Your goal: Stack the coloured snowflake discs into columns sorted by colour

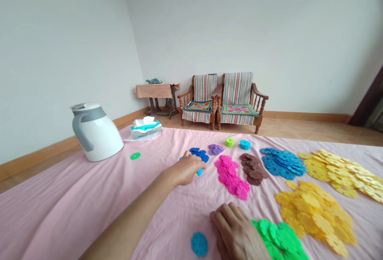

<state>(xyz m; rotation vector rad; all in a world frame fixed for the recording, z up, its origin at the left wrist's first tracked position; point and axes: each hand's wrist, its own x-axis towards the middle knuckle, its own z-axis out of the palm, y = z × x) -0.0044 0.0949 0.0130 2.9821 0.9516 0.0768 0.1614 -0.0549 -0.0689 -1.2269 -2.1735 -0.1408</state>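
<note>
My left hand [189, 168] reaches out over the pink cloth, its fingers bent down and closed around light blue flower-edged discs [199, 171], partly hidden under it. Just beyond it lies a dark blue disc pile [200, 154]. My right hand [236, 230] rests near the front edge of view, knuckles up and fingers curled together; anything under them is hidden. Beside it on the right is a bright green disc pile [281, 238]. A single blue disc [199, 244] lies to its left. Magenta discs [230, 176] lie between and beyond my hands.
Yellow-orange discs [317, 212], yellow discs [341, 172], blue discs [283, 162], brown discs [253, 169] and purple discs [215, 149] form piles. Lime [229, 142] and cyan stacks [245, 144] stand behind. At left are a white jug [103, 138], a tissue pack [145, 129] and a green disc [135, 155].
</note>
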